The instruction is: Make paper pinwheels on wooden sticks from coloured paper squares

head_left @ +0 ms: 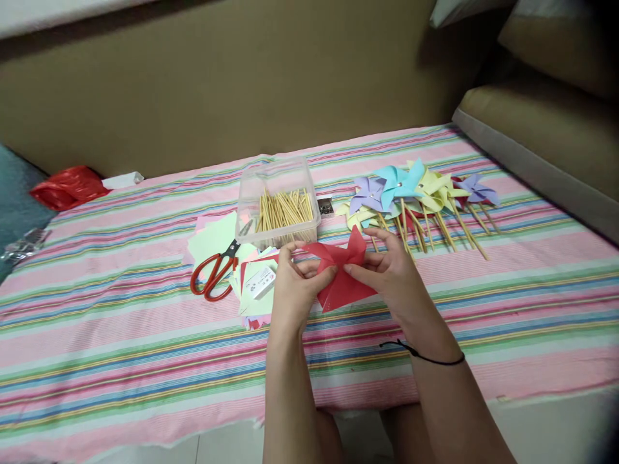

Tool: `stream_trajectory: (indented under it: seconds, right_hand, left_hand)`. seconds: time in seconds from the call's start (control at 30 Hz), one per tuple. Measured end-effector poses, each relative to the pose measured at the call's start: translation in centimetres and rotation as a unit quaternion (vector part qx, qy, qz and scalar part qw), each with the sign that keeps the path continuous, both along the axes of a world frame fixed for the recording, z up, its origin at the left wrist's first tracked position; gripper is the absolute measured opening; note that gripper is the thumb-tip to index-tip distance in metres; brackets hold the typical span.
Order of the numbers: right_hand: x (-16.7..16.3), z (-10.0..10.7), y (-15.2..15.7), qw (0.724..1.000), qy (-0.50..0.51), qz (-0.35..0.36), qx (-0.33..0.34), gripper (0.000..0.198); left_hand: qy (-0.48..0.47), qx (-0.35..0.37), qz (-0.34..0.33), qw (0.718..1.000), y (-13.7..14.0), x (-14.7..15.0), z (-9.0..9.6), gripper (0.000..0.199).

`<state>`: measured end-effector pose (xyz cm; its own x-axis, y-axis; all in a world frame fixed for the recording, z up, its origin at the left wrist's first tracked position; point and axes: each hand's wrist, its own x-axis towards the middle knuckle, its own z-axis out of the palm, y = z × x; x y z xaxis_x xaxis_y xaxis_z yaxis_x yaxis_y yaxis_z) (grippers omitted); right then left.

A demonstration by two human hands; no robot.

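A red paper pinwheel point(345, 290) is held up between my hands, its upper blades folded in and its lower part lying flatter. My left hand point(302, 277) pinches its left side, the thumb pressed near the middle of the paper. On the other side my right hand point(384, 264) grips it, thumb also near the centre and fingers behind. Left of my hands lie red-handled scissors point(215, 274) and a stack of coloured paper point(246, 303) with a small white box point(260, 282) on top. Just beyond stands a clear plastic container point(278, 174) of wooden sticks point(285, 211).
Several pinwheels on sticks point(401, 183) lie in a pile at the back right. A small packet of dark pieces point(325, 206) rests beside the container. A red plastic bag point(70, 187) sits far left on the striped cloth point(145, 335). A brown panel point(217, 84) rises behind.
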<state>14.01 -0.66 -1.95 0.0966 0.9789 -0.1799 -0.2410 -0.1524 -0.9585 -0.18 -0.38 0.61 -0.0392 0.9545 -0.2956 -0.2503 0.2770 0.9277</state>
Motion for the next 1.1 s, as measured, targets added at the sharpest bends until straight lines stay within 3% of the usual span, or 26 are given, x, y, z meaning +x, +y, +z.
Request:
stream_trajectory:
  seconds: [0.33,0.53,0.73,0.87,1.1]
  right_hand:
    - [0.0,0.0,0.0,1.000,-0.004,0.019,0.006,0.065]
    - [0.8,0.4,0.2,0.998,0.017,-0.036,0.052,0.052]
    - [1.4,0.7,-0.3,0.987,-0.025,0.068,0.146,0.018]
    - [0.3,0.4,-0.5,0.977,-0.049,0.113,0.177,0.020]
    - [-0.7,-0.1,-0.6,0.979,-0.003,0.101,0.179,0.038]
  left_hand:
    - [-0.008,-0.006,0.015,1.000,0.1,0.1,-0.3,0.061]
    - [-0.066,0.005,0.147,0.987,0.6,0.4,-1.1,0.055]
    - [-0.085,-0.016,0.237,0.968,0.9,0.3,-1.6,0.051]
    - [-0.136,-0.001,0.262,0.955,1.0,0.6,-1.5,0.049]
    - [-0.156,0.003,0.296,0.942,0.8,0.8,-1.5,0.048]
